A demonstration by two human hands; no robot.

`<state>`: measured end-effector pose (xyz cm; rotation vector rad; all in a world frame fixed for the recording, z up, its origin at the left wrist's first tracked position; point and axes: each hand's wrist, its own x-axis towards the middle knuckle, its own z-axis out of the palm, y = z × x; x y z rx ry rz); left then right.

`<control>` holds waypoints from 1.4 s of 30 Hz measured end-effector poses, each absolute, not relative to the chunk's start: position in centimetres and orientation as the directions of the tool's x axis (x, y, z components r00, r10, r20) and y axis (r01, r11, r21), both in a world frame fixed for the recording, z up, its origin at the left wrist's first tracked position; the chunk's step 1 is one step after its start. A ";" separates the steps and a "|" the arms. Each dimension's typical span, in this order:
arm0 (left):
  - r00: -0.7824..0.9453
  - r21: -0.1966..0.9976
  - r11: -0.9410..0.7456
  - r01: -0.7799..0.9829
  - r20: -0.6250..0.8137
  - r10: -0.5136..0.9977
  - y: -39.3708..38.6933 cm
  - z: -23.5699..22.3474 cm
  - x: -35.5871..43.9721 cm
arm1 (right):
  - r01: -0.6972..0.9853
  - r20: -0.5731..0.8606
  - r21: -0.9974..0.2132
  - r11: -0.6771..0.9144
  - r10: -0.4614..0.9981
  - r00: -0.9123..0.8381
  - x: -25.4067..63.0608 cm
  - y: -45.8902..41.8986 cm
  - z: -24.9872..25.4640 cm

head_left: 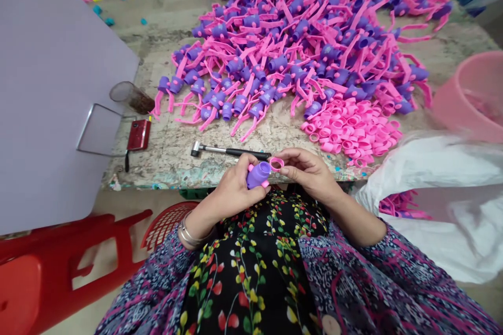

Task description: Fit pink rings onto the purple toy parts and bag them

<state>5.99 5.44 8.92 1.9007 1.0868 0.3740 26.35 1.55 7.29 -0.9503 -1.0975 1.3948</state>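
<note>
My left hand (238,186) is closed around a purple plastic doll torso (258,175) with pink parts at its sides, its round opening tilted up and to the right. Between the fingertips of my right hand (308,171) is a pink plastic ring (276,164), held right beside that opening. Just beyond my hands lies a hammer (230,151) with a black grip. A heap of small pink rings (353,131) sits to the right. Behind it spreads a big pile of purple torsos with pink arms (298,36).
A pink bucket (471,94) and a white sack (444,167) with similar pieces stand at the right. On the left are a tipped glass (131,97), a red device (138,135), a metal frame (100,131) and a red chair (78,256). The worktable (168,152) has a worn surface.
</note>
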 end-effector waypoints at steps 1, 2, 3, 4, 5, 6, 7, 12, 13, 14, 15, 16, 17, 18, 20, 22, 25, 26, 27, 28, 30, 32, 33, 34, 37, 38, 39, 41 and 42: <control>0.592 0.835 -0.208 0.510 -0.165 0.788 5.6 8.9 5.9 | -0.273 0.016 -0.962 -0.014 0.994 -0.107 26.3 1.5 7.1; 0.617 0.861 -0.183 0.474 -0.177 0.767 5.8 8.9 5.8 | -0.288 0.007 -0.957 -0.022 0.995 -0.100 26.3 1.5 7.0; 0.642 0.890 -0.146 0.432 -0.189 0.743 5.9 8.8 5.7 | -0.303 0.001 -0.953 -0.026 0.996 -0.091 26.2 1.5 6.8; 0.666 0.917 -0.100 0.385 -0.201 0.718 6.2 8.7 5.6 | -0.312 0.000 -0.950 -0.026 0.997 -0.081 26.2 1.5 6.6; 0.686 0.939 -0.050 0.340 -0.212 0.696 6.4 8.6 5.5 | -0.313 0.001 -0.950 -0.021 0.997 -0.073 26.3 1.5 6.5; 0.702 0.954 -0.001 0.299 -0.220 0.677 6.6 8.4 5.4 | -0.301 0.005 -0.954 -0.016 0.998 -0.069 26.4 1.5 6.5; 0.712 0.963 0.041 0.265 -0.224 0.665 6.8 8.3 5.3 | -0.271 0.012 -0.962 -0.008 0.997 -0.071 26.5 1.5 6.5; 0.750 0.970 0.176 0.169 -0.242 0.615 7.1 7.6 5.5 | 0.020 0.128 -0.991 0.131 0.988 -0.091 27.0 1.2 6.9; 0.764 0.966 0.213 0.146 -0.247 0.596 7.1 7.4 5.7 | 0.048 0.150 -0.987 0.154 0.985 -0.085 27.0 1.2 7.0; 0.780 0.960 0.258 0.113 -0.247 0.575 7.0 7.3 5.8 | 0.057 0.160 -0.985 0.165 0.984 -0.074 27.0 1.3 7.0; 0.795 0.950 0.305 0.075 -0.241 0.556 7.0 7.1 6.0 | 0.057 0.165 -0.984 0.169 0.984 -0.064 27.0 1.3 6.9; 0.810 0.937 0.348 0.040 -0.234 0.538 6.9 6.9 6.1 | 0.051 0.170 -0.984 0.173 0.984 -0.057 27.0 1.4 6.8; 0.819 0.924 0.381 0.009 -0.225 0.527 6.9 6.8 6.2 | 0.038 0.178 -0.983 0.180 0.983 -0.053 27.0 1.4 6.7; 0.823 0.915 0.404 -0.011 -0.221 0.524 6.9 6.6 6.3 | 0.025 0.191 -0.981 0.192 0.980 -0.052 26.9 1.5 6.7; 0.822 0.905 0.425 -0.009 -0.236 0.519 6.9 6.3 6.4 | 0.009 0.221 -0.975 0.221 0.974 -0.059 26.9 1.7 6.7; 0.815 0.901 0.433 0.018 -0.264 0.516 7.0 6.3 6.5 | 0.026 0.237 -0.970 0.240 0.967 -0.097 27.1 1.9 7.1; 0.802 0.885 0.459 0.074 -0.326 0.500 7.3 6.6 6.5 | 0.135 0.250 -0.950 0.283 0.944 -0.216 27.8 2.2 7.8; 0.793 0.877 0.471 0.099 -0.355 0.495 7.5 6.7 6.5 | 0.171 0.248 -0.940 0.297 0.934 -0.259 28.0 2.3 8.0; 0.780 0.866 0.484 0.124 -0.386 0.492 7.6 6.9 6.6 | 0.203 0.240 -0.930 0.306 0.925 -0.295 28.3 2.4 8.2; 0.767 0.856 0.496 0.148 -0.416 0.489 7.7 7.1 6.6 | 0.229 0.228 -0.923 0.310 0.918 -0.323 28.5 2.5 8.3; 0.748 0.831 0.520 0.196 -0.470 0.469 7.8 7.4 6.6 | 0.262 0.200 -0.917 0.300 0.916 -0.348 28.6 2.5 8.1; 0.754 0.805 0.548 0.227 -0.502 0.424 7.9 7.7 6.5 | 0.265 0.168 -0.928 0.263 0.927 -0.334 28.4 2.3 7.7; 0.765 0.794 0.565 0.226 -0.503 0.401 8.0 7.7 6.4 | 0.248 0.145 -0.941 0.228 0.938 -0.314 28.2 2.2 7.3; 0.780 0.782 0.586 0.212 -0.497 0.381 8.0 7.7 6.4 | 0.212 0.116 -0.961 0.180 0.952 -0.283 28.0 2.1 7.0; 0.811 0.746 0.661 0.081 -0.435 0.391 8.1 7.3 6.1 | 0.011 -0.020 -1.000 -0.019 0.986 -0.166 27.3 2.0 5.7; 0.803 0.739 0.673 0.023 -0.415 0.429 8.2 7.0 5.9 | -0.064 -0.073 -0.995 -0.082 0.989 -0.129 27.2 2.0 5.4; 0.783 0.740 0.672 -0.030 -0.400 0.476 8.2 6.6 5.8 | -0.132 -0.125 -0.982 -0.137 0.988 -0.094 27.1 2.0 5.1; 0.714 0.779 0.621 -0.082 -0.389 0.582 8.2 5.9 5.3 | -0.230 -0.217 -0.948 -0.220 0.975 -0.040 27.1 2.1 4.6; 0.681 0.806 0.587 -0.074 -0.389 0.621 8.1 5.7 4.9 | -0.264 -0.250 -0.933 -0.245 0.968 -0.016 27.2 2.2 4.4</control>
